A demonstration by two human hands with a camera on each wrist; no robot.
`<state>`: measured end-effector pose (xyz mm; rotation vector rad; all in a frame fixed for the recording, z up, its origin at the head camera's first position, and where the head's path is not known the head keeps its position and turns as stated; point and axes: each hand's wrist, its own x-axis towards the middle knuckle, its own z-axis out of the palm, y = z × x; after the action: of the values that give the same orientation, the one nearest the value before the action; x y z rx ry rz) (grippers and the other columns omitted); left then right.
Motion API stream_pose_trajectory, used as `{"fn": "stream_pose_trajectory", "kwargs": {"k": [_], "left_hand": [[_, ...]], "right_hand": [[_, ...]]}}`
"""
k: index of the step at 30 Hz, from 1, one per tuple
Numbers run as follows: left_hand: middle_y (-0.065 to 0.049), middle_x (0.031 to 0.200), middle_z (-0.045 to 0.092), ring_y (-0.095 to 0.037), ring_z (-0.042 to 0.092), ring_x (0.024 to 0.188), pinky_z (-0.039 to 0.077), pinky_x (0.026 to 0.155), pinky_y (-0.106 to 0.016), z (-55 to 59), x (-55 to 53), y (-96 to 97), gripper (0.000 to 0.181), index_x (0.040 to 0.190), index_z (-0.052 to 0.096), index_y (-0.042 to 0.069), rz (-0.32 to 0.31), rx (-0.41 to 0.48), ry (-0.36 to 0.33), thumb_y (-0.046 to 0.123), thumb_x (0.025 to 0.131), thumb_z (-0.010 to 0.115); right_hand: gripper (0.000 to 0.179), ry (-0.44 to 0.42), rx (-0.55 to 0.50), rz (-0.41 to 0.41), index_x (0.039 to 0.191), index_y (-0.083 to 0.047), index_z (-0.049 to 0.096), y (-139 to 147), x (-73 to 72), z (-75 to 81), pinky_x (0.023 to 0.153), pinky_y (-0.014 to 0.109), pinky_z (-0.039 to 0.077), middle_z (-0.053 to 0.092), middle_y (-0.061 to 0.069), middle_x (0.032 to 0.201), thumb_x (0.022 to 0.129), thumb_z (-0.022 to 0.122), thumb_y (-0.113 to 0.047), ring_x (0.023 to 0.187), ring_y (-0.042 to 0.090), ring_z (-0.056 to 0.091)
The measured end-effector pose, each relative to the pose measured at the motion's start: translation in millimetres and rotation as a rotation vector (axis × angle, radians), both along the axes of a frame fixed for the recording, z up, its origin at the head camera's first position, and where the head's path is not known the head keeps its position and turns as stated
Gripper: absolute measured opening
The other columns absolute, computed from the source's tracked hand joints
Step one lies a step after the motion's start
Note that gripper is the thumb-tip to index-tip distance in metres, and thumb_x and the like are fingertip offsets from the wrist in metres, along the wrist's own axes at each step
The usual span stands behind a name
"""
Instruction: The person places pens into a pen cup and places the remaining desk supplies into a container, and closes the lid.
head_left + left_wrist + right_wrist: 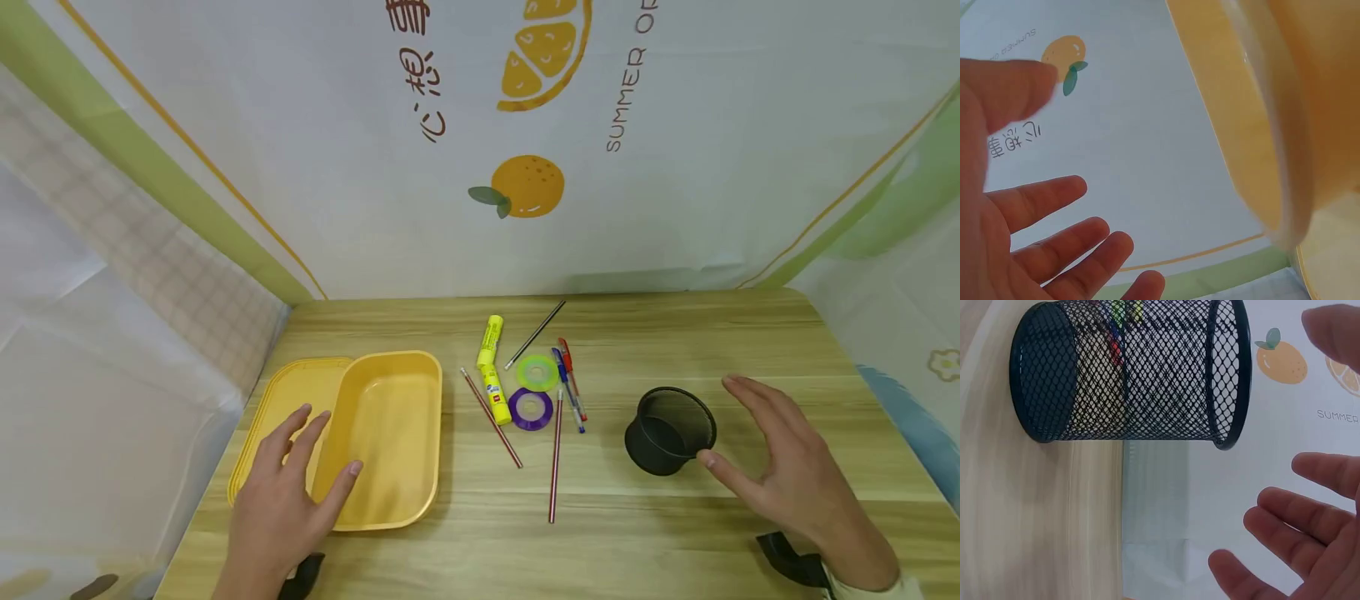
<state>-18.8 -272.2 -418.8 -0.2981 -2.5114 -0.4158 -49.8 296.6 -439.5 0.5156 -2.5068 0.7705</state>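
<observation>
My left hand (281, 492) hovers with spread fingers by the near left side of a yellow plastic box (390, 442); in the left wrist view a gap shows between the fingers and the box rim (1279, 125). A yellow lid (288, 392) lies left of the box, partly hidden. My right hand (795, 467) is spread just right of a black mesh pen holder (660, 442), which stands upright. The right wrist view shows the mesh wall (1160, 375) and fingers apart from it. Neither hand holds anything.
Mid-table lie two yellow glue sticks (491, 342), a green tape roll (537, 373), a purple tape roll (530, 409), a blue pen (567, 387), a red pen (572, 375), a dark pencil (536, 335) and two reddish pencils (556, 458). A printed cloth (652, 225) hangs behind the table.
</observation>
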Motion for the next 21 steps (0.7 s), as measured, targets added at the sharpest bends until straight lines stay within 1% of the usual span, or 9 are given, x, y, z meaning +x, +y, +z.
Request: {"fn": "stream_pose_trajectory", "kwargs": {"k": [1, 4, 7, 9, 11, 13, 16, 19, 21], "left_hand": [[-0.023, 0.147, 0.058, -0.044, 0.063, 0.11, 0.059, 0.071, -0.059, 0.1, -0.3, 1.8, 0.066, 0.141, 0.063, 0.004, -0.004, 0.004, -0.005, 0.042, 0.091, 0.079], [-0.023, 0.147, 0.058, -0.042, 0.063, 0.111, 0.06, 0.073, -0.058, -0.3, -1.0, 6.5, 0.065, 0.142, 0.063, 0.003, -0.025, 0.018, -0.022, 0.03, 0.086, 0.083], [-0.022, 0.146, 0.059, -0.041, 0.064, 0.113, 0.06, 0.074, -0.057, -1.2, -2.4, 10.3, 0.063, 0.14, 0.063, 0.003, -0.057, 0.024, -0.015, 0.028, 0.086, 0.084], [-0.022, 0.145, 0.059, -0.041, 0.064, 0.114, 0.06, 0.074, -0.056, -2.0, -3.9, 11.7, 0.061, 0.139, 0.064, 0.002, -0.077, 0.026, -0.005, 0.029, 0.088, 0.083], [-0.021, 0.145, 0.06, -0.04, 0.063, 0.117, 0.059, 0.077, -0.055, -2.5, -5.7, 12.8, 0.06, 0.139, 0.064, 0.002, -0.091, 0.033, -0.004, 0.03, 0.089, 0.082], [-0.022, 0.144, 0.06, -0.04, 0.062, 0.121, 0.057, 0.082, -0.054, -2.9, -7.1, 13.9, 0.061, 0.139, 0.064, 0.001, -0.101, 0.046, -0.01, 0.029, 0.088, 0.082], [-0.021, 0.144, 0.06, -0.039, 0.061, 0.126, 0.054, 0.089, -0.053, -3.0, -8.4, 17.4, 0.064, 0.141, 0.063, 0.002, -0.11, 0.065, -0.035, 0.024, 0.085, 0.085], [-0.019, 0.142, 0.061, -0.038, 0.061, 0.127, 0.053, 0.092, -0.05, -3.4, -8.5, 23.4, 0.067, 0.142, 0.062, 0.003, -0.119, 0.082, -0.054, 0.019, 0.082, 0.088], [-0.017, 0.141, 0.062, -0.033, 0.064, 0.123, 0.056, 0.093, -0.041, -3.8, -7.8, 28.3, 0.067, 0.143, 0.062, 0.004, -0.131, 0.11, -0.07, 0.017, 0.082, 0.088]], "right_hand": [[0.102, -0.007, -0.01, -0.003, 0.158, -0.008, 0.05, -1, 0.2, 0.3, 0.112, 0.002, 0.022, 0.055, 0.025, 0.15, 0.068, 0.096, -0.023, 0.145, -0.004, 0.036], [0.105, -0.026, -0.035, -0.007, 0.158, -0.011, 0.05, -5, 0.5, 0.6, 0.105, 0.001, 0.028, 0.056, 0.023, 0.149, 0.065, 0.097, -0.017, 0.134, -0.011, 0.041], [0.106, -0.041, -0.056, -0.006, 0.158, -0.012, 0.05, -7, 0.1, 0.2, 0.098, 0.001, 0.033, 0.057, 0.021, 0.148, 0.063, 0.098, -0.013, 0.121, -0.015, 0.044], [0.106, -0.045, -0.069, -0.003, 0.158, -0.011, 0.051, -8, -0.4, -0.4, 0.098, 0.0, 0.036, 0.058, 0.021, 0.147, 0.063, 0.098, -0.01, 0.116, -0.017, 0.046], [0.105, -0.05, -0.086, 0.004, 0.157, -0.011, 0.052, -10, -0.8, -1.0, 0.097, 0.001, 0.037, 0.058, 0.021, 0.146, 0.063, 0.098, -0.008, 0.115, -0.017, 0.048], [0.103, -0.057, -0.101, 0.013, 0.156, -0.011, 0.053, -11, -1.3, -1.5, 0.097, 0.001, 0.039, 0.059, 0.021, 0.145, 0.064, 0.098, -0.006, 0.117, -0.017, 0.048], [0.099, -0.068, -0.118, 0.019, 0.155, -0.01, 0.054, -14, -2.2, -1.9, 0.096, 0.0, 0.04, 0.059, 0.02, 0.145, 0.066, 0.096, -0.003, 0.119, -0.018, 0.048], [0.095, -0.077, -0.135, 0.025, 0.153, -0.01, 0.055, -16, -3.4, -2.3, 0.094, 0.0, 0.042, 0.06, 0.017, 0.144, 0.068, 0.095, -0.001, 0.117, -0.016, 0.051], [0.093, -0.085, -0.149, 0.034, 0.152, -0.01, 0.057, -17, -4.0, -3.1, 0.092, 0.001, 0.044, 0.06, 0.014, 0.144, 0.068, 0.094, 0.001, 0.119, -0.013, 0.053]]}}
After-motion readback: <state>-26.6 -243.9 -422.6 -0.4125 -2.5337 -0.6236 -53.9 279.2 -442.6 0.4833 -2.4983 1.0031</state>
